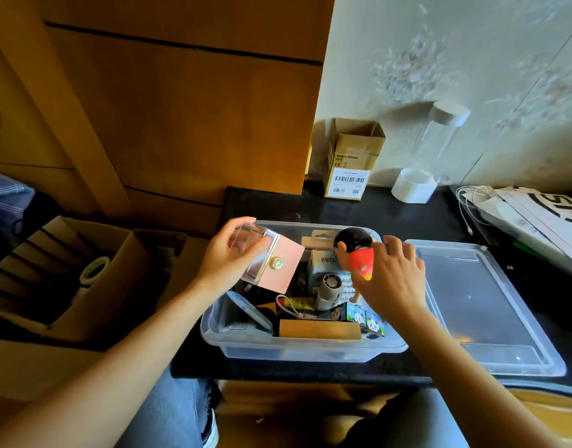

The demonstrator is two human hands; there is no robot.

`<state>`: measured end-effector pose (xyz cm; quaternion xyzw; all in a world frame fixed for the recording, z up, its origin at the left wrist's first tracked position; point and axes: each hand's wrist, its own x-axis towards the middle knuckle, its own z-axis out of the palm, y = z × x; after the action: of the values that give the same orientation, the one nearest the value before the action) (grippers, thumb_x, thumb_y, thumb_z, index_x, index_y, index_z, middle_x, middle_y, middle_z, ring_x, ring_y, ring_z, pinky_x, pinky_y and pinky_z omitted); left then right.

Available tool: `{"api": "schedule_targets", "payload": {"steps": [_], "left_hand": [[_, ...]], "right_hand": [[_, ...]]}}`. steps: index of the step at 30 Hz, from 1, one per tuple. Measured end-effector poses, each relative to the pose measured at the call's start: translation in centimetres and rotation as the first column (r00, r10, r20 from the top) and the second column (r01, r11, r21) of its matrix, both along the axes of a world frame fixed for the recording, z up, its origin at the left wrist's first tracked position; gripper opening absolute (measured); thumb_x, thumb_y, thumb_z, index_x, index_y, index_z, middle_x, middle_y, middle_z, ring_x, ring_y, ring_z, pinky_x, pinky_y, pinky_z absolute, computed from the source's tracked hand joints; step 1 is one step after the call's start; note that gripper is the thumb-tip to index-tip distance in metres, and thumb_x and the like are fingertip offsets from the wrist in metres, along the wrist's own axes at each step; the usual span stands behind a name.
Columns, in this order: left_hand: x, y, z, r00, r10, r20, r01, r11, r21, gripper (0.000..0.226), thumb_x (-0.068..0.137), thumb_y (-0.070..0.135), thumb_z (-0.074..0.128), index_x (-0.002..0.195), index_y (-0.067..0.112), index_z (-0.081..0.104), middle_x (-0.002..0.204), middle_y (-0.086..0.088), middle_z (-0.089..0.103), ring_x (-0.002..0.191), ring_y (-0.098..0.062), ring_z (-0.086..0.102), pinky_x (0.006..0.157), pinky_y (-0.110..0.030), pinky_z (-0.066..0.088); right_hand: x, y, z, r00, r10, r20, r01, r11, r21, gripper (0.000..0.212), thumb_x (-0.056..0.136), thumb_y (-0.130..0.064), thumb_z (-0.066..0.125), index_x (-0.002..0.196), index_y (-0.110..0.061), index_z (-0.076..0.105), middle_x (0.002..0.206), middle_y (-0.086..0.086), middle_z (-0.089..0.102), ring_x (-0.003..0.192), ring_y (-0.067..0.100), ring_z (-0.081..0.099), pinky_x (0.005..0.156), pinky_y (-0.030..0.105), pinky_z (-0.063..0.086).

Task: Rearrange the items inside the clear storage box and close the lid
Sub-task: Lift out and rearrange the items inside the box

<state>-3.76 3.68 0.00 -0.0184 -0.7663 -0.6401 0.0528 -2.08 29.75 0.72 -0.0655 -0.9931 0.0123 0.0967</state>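
Left hand (228, 253): fingers curled round a clear-and-pink case (268, 261) with a gold clasp, held above the box's left end. Right hand (391, 273): fingers spread, curled round a toy figure (356, 250) with black head and red body, upright over the box's middle. Clear storage box (297, 349) sits on the dark table (407, 208), full: small fan (328, 286), panda-print boxes (367, 320), tan box (320, 329). Lid (491, 305) is off, flat just right of the box. Cardboard carton (352, 156) and tape roll (412, 185) by the wall.

"Made in Vietnam" and a CE mark show on the cardboard carton (351, 163); "Q88", upside down, on the white box (323, 265).
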Motion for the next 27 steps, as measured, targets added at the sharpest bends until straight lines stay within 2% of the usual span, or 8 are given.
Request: {"api": "schedule_targets", "payload": {"steps": [4, 7, 9, 12, 16, 19, 24, 27], "left_hand": [[-0.1, -0.2, 0.1, 0.999, 0.037, 0.019, -0.038, 0.998, 0.047, 0.036, 0.084, 0.029, 0.067, 0.117, 0.026, 0.056, 0.104, 0.014, 0.06, 0.088, 0.006, 0.06, 0.057, -0.006, 0.046], [-0.4, -0.7, 0.5, 0.997, 0.067, 0.05, -0.072, 0.992, 0.102, 0.021, 0.086, 0.036, 0.062, 0.106, 0.036, 0.057, 0.105, 0.01, 0.062, 0.093, -0.005, 0.061, 0.058, -0.008, 0.048], [-0.7, -0.9, 0.7, 0.991, 0.113, 0.076, -0.123, 0.981, 0.153, 0.01, 0.088, 0.037, 0.061, 0.097, 0.039, 0.058, 0.098, 0.01, 0.066, 0.089, -0.007, 0.064, 0.058, -0.01, 0.05], [-1.0, -1.2, 0.7, 0.981, 0.164, 0.103, -0.182, 0.963, 0.199, 0.007, 0.089, 0.037, 0.059, 0.096, 0.035, 0.06, 0.09, 0.01, 0.069, 0.085, -0.007, 0.067, 0.058, -0.012, 0.05], [-1.4, -1.6, 0.6, 0.973, 0.189, 0.13, -0.216, 0.947, 0.237, 0.014, 0.09, 0.039, 0.058, 0.1, 0.03, 0.061, 0.095, 0.003, 0.07, 0.089, -0.011, 0.067, 0.067, -0.02, 0.05], [-1.6, -1.7, 0.6, 0.966, 0.204, 0.157, -0.239, 0.937, 0.256, 0.013, 0.09, 0.039, 0.057, 0.099, 0.03, 0.061, 0.102, -0.002, 0.069, 0.094, -0.015, 0.065, 0.069, -0.022, 0.048], [-1.5, -1.7, 0.5, 0.975, 0.179, 0.132, -0.206, 0.949, 0.238, 0.022, 0.091, 0.036, 0.056, 0.108, 0.023, 0.06, 0.1, 0.001, 0.068, 0.093, -0.011, 0.065, 0.065, -0.013, 0.051], [-1.3, -1.6, 0.5, 0.978, 0.173, 0.116, -0.196, 0.955, 0.222, 0.028, 0.092, 0.036, 0.054, 0.114, 0.02, 0.058, 0.097, 0.003, 0.068, 0.089, -0.008, 0.065, 0.061, -0.009, 0.049]], "right_hand": [[0.6, -1.3, 1.2, 0.981, 0.14, -0.132, -0.158, 0.977, -0.142, 0.045, 0.091, -0.046, 0.048, 0.127, -0.018, 0.05, 0.14, 0.005, 0.042, 0.13, 0.025, 0.034, 0.104, 0.039, 0.034], [0.5, -3.2, 2.3, 0.881, 0.41, -0.236, -0.465, 0.84, -0.28, 0.026, 0.088, -0.022, 0.057, 0.114, -0.018, 0.059, 0.118, 0.001, 0.06, 0.107, 0.019, 0.055, 0.085, 0.028, 0.048], [0.2, -4.6, 2.3, 0.789, 0.614, -0.02, -0.566, 0.713, -0.414, 0.021, 0.09, -0.021, 0.053, 0.109, -0.022, 0.063, 0.103, -0.003, 0.066, 0.089, 0.013, 0.062, 0.073, 0.023, 0.053], [-1.2, -7.2, 0.5, 0.578, 0.719, 0.386, -0.572, 0.694, -0.437, 0.027, 0.092, -0.026, 0.051, 0.117, -0.023, 0.061, 0.114, -0.003, 0.064, 0.1, 0.014, 0.059, 0.085, 0.023, 0.047], [-3.3, -10.2, -1.8, 0.531, 0.719, 0.449, -0.59, 0.694, -0.413, 0.038, 0.089, -0.025, 0.06, 0.125, -0.014, 0.055, 0.125, 0.006, 0.057, 0.113, 0.023, 0.054, 0.096, 0.032, 0.045], [-4.2, -12.1, -2.5, 0.476, 0.721, 0.503, -0.511, 0.693, -0.509, 0.048, 0.087, -0.04, 0.061, 0.128, -0.016, 0.053, 0.127, 0.004, 0.057, 0.112, 0.022, 0.055, 0.095, 0.031, 0.047], [-4.8, -13.5, -2.1, 0.181, 0.715, 0.675, -0.375, 0.685, -0.625, 0.073, 0.081, -0.05, 0.063, 0.141, -0.02, 0.035, 0.142, 0.0, 0.044, 0.129, 0.021, 0.042, 0.106, 0.034, 0.035], [-4.5, -13.6, -2.0, 0.153, 0.671, 0.725, -0.516, 0.68, -0.521, 0.09, 0.076, -0.047, 0.07, 0.146, -0.019, 0.021, 0.147, 0.003, 0.037, 0.131, 0.026, 0.038, 0.109, 0.042, 0.033]]}}
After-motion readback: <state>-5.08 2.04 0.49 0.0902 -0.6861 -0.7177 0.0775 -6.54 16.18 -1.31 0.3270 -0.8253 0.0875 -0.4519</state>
